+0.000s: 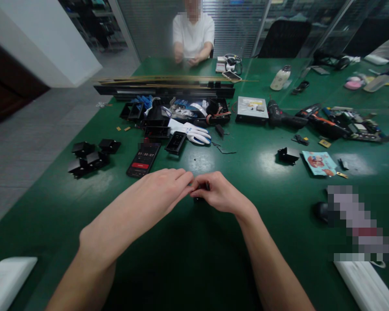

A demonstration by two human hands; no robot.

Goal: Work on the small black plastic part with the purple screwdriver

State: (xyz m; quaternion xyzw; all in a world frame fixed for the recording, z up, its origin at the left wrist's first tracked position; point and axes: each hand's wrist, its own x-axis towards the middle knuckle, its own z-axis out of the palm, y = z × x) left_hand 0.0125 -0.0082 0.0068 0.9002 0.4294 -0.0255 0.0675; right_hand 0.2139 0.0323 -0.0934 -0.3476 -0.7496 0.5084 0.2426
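Note:
My left hand (170,185) and my right hand (216,191) meet at the fingertips, low over the green table. Between and below the right fingers shows a sliver of a small black part (199,198); most of it is hidden, so its kind is unclear. The right thumb and fingers pinch it. The left fingers are pressed together at its near side, and what they grip is covered by the hand. Beyond the left wrist lies a phone (144,160) with a running timer. Several black angled metal pieces (95,160) lie farther left.
Past the hands lie a white work glove (192,131), a black device (176,143) and black trays (155,129). A metal drive box (252,110), drill (283,116), circuit boards (356,123), black bracket (288,156) and blue packet (319,163) lie rightward. A person (193,34) sits opposite.

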